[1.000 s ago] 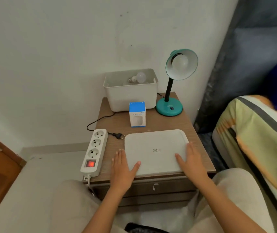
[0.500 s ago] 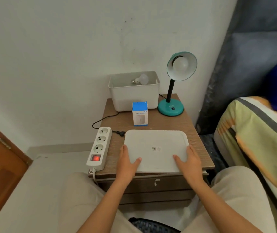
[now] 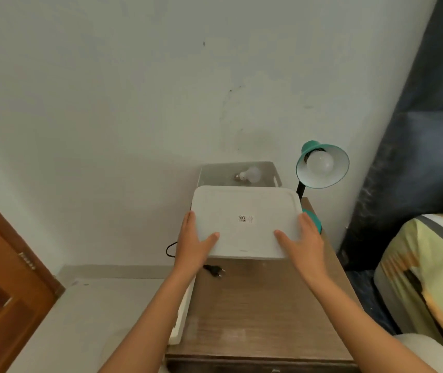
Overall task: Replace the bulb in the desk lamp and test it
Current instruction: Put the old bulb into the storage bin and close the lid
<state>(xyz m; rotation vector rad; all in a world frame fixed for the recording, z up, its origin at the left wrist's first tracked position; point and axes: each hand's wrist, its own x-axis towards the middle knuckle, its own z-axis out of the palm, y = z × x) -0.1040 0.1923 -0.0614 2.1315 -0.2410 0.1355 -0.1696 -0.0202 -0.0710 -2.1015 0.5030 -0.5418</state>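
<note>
Head view: white lid (image 3: pixel 245 222) is gripped at its side edges by left hand (image 3: pixel 194 244) and right hand (image 3: pixel 302 242), held above the table (image 3: pixel 266 310), long axis left-right. Beyond the hands, a loose bulb (image 3: pixel 250 175) lies in the white bin (image 3: pixel 275 175), base pointing left. Lamp (image 3: pixel 322 164) beyond right hand, fitted bulb facing the camera.
</note>
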